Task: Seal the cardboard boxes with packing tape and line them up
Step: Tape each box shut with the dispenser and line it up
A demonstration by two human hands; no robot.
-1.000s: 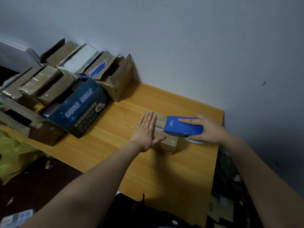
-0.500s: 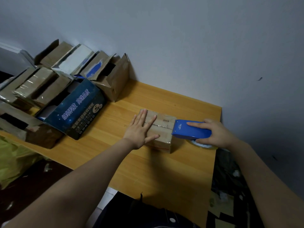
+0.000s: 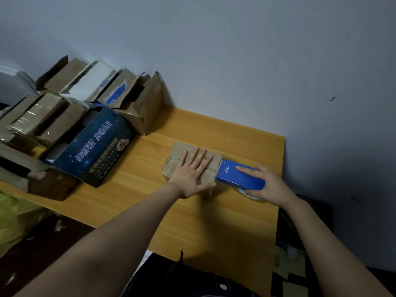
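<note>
**Flat palm on the box, dispenser at its edge**

The small cardboard box (image 3: 177,150) sits on the wooden desk (image 3: 214,221). The left hand (image 3: 192,174) lies flat on top of the box, fingers straight and slightly spread. Touching the box's right edge is the blue tape dispenser (image 3: 232,179), gripped by the right hand (image 3: 269,186) with thumb and fingers wrapped round it and the index finger stretched along its top. Well to the box's left stand a dark blue printed carton (image 3: 96,151) and several open cardboard boxes (image 3: 137,103).

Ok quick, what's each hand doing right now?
Left hand: open, pressed flat on the small cardboard box.
Right hand: holding the blue tape dispenser.
</note>
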